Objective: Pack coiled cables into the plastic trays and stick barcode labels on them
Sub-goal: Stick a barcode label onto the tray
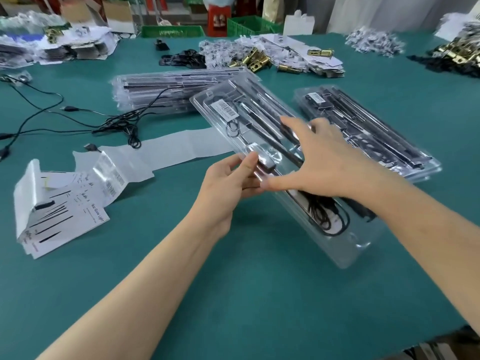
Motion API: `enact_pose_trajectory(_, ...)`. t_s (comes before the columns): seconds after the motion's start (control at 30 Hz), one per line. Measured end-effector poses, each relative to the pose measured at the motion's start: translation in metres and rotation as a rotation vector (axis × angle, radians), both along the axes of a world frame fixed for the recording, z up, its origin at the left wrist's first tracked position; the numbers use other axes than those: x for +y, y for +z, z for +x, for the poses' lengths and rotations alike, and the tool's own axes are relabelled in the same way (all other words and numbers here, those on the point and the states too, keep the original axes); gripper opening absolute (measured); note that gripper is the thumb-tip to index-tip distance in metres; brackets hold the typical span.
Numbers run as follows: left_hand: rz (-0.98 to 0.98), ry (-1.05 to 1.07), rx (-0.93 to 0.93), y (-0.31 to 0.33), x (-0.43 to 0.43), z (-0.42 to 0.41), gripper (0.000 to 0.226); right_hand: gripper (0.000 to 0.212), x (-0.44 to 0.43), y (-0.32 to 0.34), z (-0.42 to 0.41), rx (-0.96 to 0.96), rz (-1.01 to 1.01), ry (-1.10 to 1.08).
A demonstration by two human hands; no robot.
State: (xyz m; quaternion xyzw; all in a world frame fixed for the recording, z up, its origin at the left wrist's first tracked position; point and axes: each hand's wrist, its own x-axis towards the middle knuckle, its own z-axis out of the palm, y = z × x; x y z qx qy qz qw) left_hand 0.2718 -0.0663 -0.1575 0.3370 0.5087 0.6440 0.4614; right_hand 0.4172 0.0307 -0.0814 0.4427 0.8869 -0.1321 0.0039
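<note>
"Now, nearest entry?"

"Item 1: green table mat [233, 294], lower frame, running back to the far edge. Two bare forearms reach in over it."

"Hands?"

"Item 2: left hand [228, 183], centre frame, grasping the left long edge of a clear plastic tray [358, 245], thumb on top and fingers curled beneath. Item 3: right hand [319, 162], released, fingers straight and spread over the tray's middle. It is blurred, so whether the palm presses down cannot be told."

"Tray and contents?"

"It lies diagonally, with the near end at lower right and the far end toward upper centre. A coiled black cable [330, 216] sits in the near end. Long dark rods [270, 136] run along its length. A barcode label [224, 110] is stuck at the far end."

"Left of frame?"

"Item 4: stack of printed leaflets [59, 211], with a white label liner strip [181, 148] trailing right to the tray. Item 5: loose black USB cables [117, 122], upper left, uncoiled on the mat."

"Further back?"

"Item 6: stack of packed trays [176, 92], just behind the held tray. Item 7: second stack of packed trays [376, 136], right of frame, beside the right hand. Item 8: brass latch parts [257, 61] among white paper, top centre. Item 9: green crates [171, 31], top edge."
</note>
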Motion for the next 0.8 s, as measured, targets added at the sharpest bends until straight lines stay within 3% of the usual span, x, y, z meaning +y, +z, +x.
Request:
enact_pose_trajectory(0.13, 0.078, -0.037, -0.205, 0.003, 0.017, 0.011, 0.02, 0.138, 0.03, 0.023, -0.001, -0.01, 0.087, -0.011)
enact_pose_trajectory(0.2, 0.121, -0.111, -0.29, 0.003, 0.019, 0.018, 0.027, 0.143, 0.059, 0.036, 0.005, 0.017, 0.083, -0.069)
enact_pose_trajectory(0.27, 0.109, -0.163, -0.217, -0.003, 0.015, 0.024, 0.037, 0.141, 0.095, 0.045, 0.017, 0.033, 0.062, -0.156)
enact_pose_trajectory(0.37, 0.019, -0.197, -0.026, -0.017, 0.004, 0.033, 0.029, 0.135, 0.149, 0.043, 0.038, 0.047, -0.02, -0.287)
enact_pose_trajectory(0.53, -0.023, -0.232, 0.122, -0.031, -0.002, 0.052, 0.022, 0.137, 0.198, 0.008, 0.05, -0.007, -0.127, -0.384)
enact_pose_trajectory(0.6, -0.022, -0.221, 0.184, -0.035, -0.001, 0.056, 0.02, 0.129, 0.208, -0.005, 0.049, -0.001, -0.136, -0.409)
enact_pose_trajectory(0.8, -0.018, -0.198, 0.16, -0.037, -0.002, 0.054, 0.021, 0.103, 0.224, -0.012, 0.05, 0.004, -0.116, -0.444)
